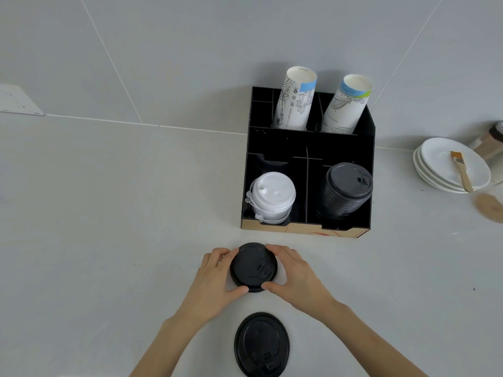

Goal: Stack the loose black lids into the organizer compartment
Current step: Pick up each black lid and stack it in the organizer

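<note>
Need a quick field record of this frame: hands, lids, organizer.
left hand: grips lid's left edge
right hand: grips lid's right edge
held lid: black, between both hands, in front of organizer
loose lid: black, flat on counter, nearer the person, untouched
organizer: black, against wall
black stack: front right compartment
white stack: front left compartment
cups: two tubes, rear compartments
plates: right, with brush on top
</note>
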Demonstrator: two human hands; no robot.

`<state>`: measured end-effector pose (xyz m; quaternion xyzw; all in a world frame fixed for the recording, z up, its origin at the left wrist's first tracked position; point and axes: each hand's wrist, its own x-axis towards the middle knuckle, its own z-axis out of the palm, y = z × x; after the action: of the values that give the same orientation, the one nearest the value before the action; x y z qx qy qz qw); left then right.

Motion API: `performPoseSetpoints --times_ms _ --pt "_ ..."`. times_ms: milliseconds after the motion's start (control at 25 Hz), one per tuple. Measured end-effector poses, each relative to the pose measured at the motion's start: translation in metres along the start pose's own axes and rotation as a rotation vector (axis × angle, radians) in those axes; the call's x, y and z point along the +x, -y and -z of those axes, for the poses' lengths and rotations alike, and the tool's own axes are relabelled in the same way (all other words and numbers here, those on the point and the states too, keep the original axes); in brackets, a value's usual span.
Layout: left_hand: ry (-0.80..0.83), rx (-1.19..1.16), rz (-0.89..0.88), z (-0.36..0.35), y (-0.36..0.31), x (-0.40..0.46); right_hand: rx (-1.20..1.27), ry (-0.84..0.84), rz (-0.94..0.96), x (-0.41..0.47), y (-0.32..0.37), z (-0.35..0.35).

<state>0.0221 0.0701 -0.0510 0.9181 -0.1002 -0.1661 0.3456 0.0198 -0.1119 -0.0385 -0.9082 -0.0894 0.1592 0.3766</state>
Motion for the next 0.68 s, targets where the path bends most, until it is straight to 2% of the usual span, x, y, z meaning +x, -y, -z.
performPoseSetpoints --times_ms 280,680 --pt "0.065 -0.12 -0.09 0.017 -0.033 0.004 0.036 -0.02 0.09 -0.016 0.004 0.049" --pt "-0.038 -0.217 -0.233 0.023 -0.097 0.029 0.0 -0.238 0.158 -0.038 -0.004 0.099"
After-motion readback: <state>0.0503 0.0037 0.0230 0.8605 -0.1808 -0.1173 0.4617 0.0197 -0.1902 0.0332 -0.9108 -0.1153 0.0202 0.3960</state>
